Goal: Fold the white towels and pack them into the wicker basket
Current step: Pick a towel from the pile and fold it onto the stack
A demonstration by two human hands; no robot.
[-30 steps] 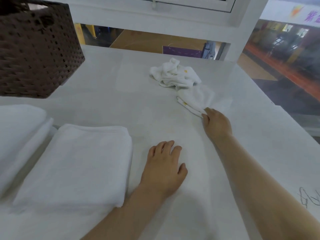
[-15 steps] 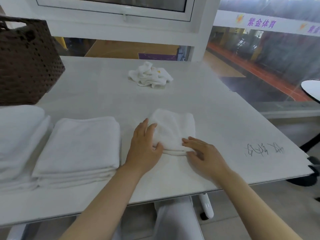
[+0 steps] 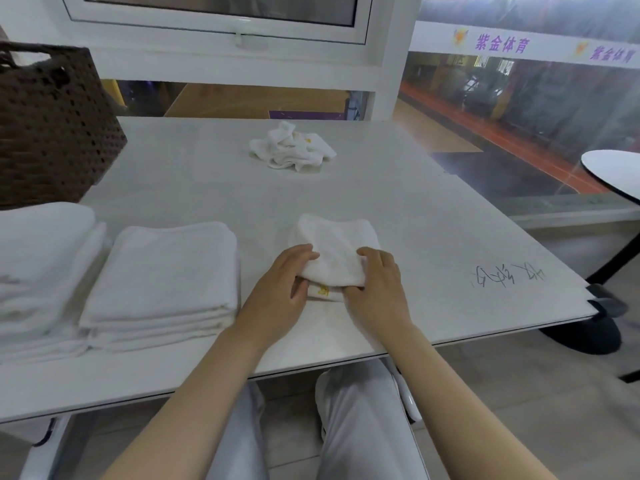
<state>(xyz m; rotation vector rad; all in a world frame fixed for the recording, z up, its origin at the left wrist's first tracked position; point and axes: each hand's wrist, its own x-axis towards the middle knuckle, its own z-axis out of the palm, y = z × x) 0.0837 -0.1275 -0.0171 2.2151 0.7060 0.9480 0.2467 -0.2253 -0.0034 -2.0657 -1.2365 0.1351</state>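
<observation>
Both hands hold a small folded white towel (image 3: 337,252) lying on the white table (image 3: 433,237), near its front edge. Fingers of the left hand (image 3: 278,292) curl over the towel's left side, with the thumb tucked under its raised front layer. Fingers of the right hand (image 3: 375,289) curl down over the towel's right front corner, gripping it. Under the lifted layer, a lower layer shows a small yellow mark (image 3: 323,290), too small to read.

Dark handwriting (image 3: 507,275) is scrawled on the tabletop to the right of the hands; it is not legible. Purple Chinese characters reading 紫金体育 (image 3: 502,46) run along a white band on the glass wall at upper right, and are repeated further right, each beside an orange emblem.

A dark brown wicker basket (image 3: 52,133) stands at the far left of the table. Its inside is mostly out of view, so its contents cannot be told.

Just left of the hands sits a larger folded white towel (image 3: 162,278), and touching its left side is another folded stack of white towels (image 3: 38,265), cut off by the frame edge. A crumpled white towel (image 3: 294,150) with a yellow mark lies unfolded at the far side of the table, well apart from the hands.

Below the table edge, the person's legs in light grey trousers (image 3: 360,427) are visible.
</observation>
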